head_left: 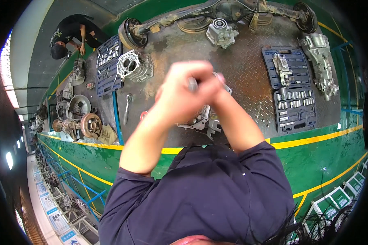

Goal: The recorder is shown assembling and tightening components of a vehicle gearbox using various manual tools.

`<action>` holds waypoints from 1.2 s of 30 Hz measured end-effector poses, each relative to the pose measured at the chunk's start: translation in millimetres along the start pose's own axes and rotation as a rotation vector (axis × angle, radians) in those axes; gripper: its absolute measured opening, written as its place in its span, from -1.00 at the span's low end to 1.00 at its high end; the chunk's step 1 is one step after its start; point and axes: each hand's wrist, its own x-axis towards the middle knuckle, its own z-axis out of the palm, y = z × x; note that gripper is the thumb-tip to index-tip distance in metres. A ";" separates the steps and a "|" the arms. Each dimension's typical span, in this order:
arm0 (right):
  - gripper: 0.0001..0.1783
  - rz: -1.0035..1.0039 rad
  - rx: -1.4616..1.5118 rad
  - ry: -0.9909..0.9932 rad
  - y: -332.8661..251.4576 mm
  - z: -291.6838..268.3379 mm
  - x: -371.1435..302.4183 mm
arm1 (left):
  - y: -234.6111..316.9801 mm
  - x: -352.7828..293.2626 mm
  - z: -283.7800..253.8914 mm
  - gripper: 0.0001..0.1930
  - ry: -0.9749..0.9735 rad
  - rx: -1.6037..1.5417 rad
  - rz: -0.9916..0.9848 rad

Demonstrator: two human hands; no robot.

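Note:
My left hand (178,87) and my right hand (212,90) come together above the metal table, both smeared by motion. Their fingers look curled and closed. A short grey metal piece (193,84) shows between them; its kind is too blurred to tell. Below the hands, partly hidden by them and my forearms, sits a silver metal casting (201,118) with cut-out openings. Left of my left forearm a ratchet wrench (127,108) lies on the table, and a red ring-shaped thing (143,115) peeks out beside that forearm.
A gearbox housing (131,67) and an open blue socket set (108,83) lie at left. Farther back are a vehicle axle (171,21) and a cast housing (221,34). At right stand another open socket case (296,102) and a long transmission casing (319,65). Another person (71,34) bends at far left.

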 end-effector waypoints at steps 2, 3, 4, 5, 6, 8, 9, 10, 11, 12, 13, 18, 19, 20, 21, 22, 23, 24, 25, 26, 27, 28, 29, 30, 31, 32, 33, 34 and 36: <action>-0.74 0.445 -0.593 -0.548 -40.9 13.9 8.8 | -1.8 14.7 -33.9 -0.71 0.190 -0.266 -0.183; -0.77 0.424 -0.303 -0.507 -54.4 -5.7 -2.8 | -19.2 14.8 -52.2 -0.72 0.315 -0.369 -0.222; -0.82 0.460 -0.282 -0.354 -58.2 -28.0 -9.1 | -29.9 8.3 -57.1 -0.72 0.321 -0.474 -0.197; -0.86 0.494 -0.259 -0.194 -58.3 -45.4 -8.3 | -35.9 4.2 -58.7 -0.72 0.320 -0.580 -0.174; -0.83 0.449 -0.465 -0.134 -57.5 -52.4 3.1 | -29.0 -3.7 -48.0 -0.72 0.303 -0.499 -0.158; -0.78 0.412 -0.629 0.002 -53.5 -37.3 32.4 | 11.5 -21.7 -17.7 -0.72 0.172 -0.311 -0.154; -0.79 0.126 -0.586 -0.175 -18.6 -42.8 37.1 | 12.4 -22.2 -5.2 -0.70 0.055 -0.111 0.088; -0.78 0.144 -0.300 -0.199 26.5 -35.4 36.4 | 17.0 -19.1 -4.9 -0.69 0.038 -0.108 0.091; -0.77 0.166 -0.019 -0.208 53.6 -29.3 31.3 | 18.8 -14.4 -5.6 -0.69 0.011 -0.116 0.099; -0.78 0.232 -0.175 -0.191 39.9 -20.8 28.2 | 13.9 -10.0 -13.2 -0.68 -0.013 -0.191 -0.011; -0.79 0.292 -0.325 -0.189 14.9 -9.6 30.8 | 8.1 -7.5 -23.7 -0.67 -0.027 -0.257 -0.125; -0.77 0.541 -0.351 -0.880 -11.7 9.5 48.3 | -19.7 -5.2 -45.9 -0.65 0.372 -0.435 -0.172; -0.77 0.493 -0.387 -0.869 -24.0 3.9 46.1 | -30.6 -5.4 -58.1 -0.63 0.512 -0.602 -0.245; -0.80 0.472 -0.321 -0.730 -38.4 -9.8 36.0 | -45.4 -8.8 -69.7 -0.64 0.564 -0.721 -0.254; -0.83 0.452 -0.255 -0.587 -49.6 -23.2 24.3 | -52.1 -15.9 -78.4 -0.61 0.511 -0.765 -0.239; -0.84 0.489 -0.241 -0.444 -52.6 -36.2 19.3 | -46.7 -22.2 -72.1 -0.60 0.508 -0.740 -0.216; -0.85 0.524 -0.227 -0.298 -53.0 -50.1 21.0 | -37.2 -29.3 -62.0 -0.59 0.505 -0.715 -0.192; -0.82 0.421 -0.420 -0.185 -41.6 -55.3 25.9 | -25.3 -36.9 -47.3 -0.62 0.498 -0.639 -0.168; -0.80 0.317 -0.510 -0.074 -31.9 -43.9 38.1 | -13.9 -43.3 -31.8 -0.69 0.483 -0.538 -0.119; -0.76 0.241 -0.493 -0.151 -16.6 -28.9 49.6 | -3.7 -45.1 -19.8 -0.67 0.385 -0.375 -0.020; -0.70 0.157 -0.469 -0.239 3.9 -16.7 56.1 | 1.7 -44.5 -11.9 -0.65 0.295 -0.200 0.076; -0.70 0.164 -0.475 -0.237 13.8 -6.6 49.5 | 4.8 -37.1 -8.6 -0.65 0.303 -0.190 0.066; -0.62 0.170 -0.327 -0.192 18.4 5.1 35.8 | 6.5 -28.1 -6.6 -0.64 0.296 -0.192 0.059; -0.54 0.167 -0.169 -0.167 26.7 11.8 28.8 | 4.1 -22.3 -11.3 -0.63 0.338 -0.322 -0.054; -0.49 0.271 -0.765 -0.344 27.3 -0.5 19.7 | -4.6 -19.7 -23.6 -0.62 0.354 -0.335 -0.144; -0.49 0.356 -0.630 -0.171 20.2 -18.6 5.3 | -15.7 -18.0 -31.9 -0.61 0.399 -0.465 -0.150; -0.49 0.436 -0.487 0.002 4.7 -31.1 -4.7 | -25.7 -18.4 -37.6 -0.61 0.442 -0.592 -0.158; -0.52 0.439 -0.707 0.169 4.2 -43.2 -20.1 | -25.9 -19.2 -44.5 -0.61 0.469 -0.662 -0.176; -0.58 0.517 -1.049 0.359 21.5 -61.2 -54.5 | -27.0 -21.4 -54.0 -0.62 0.506 -0.793 -0.178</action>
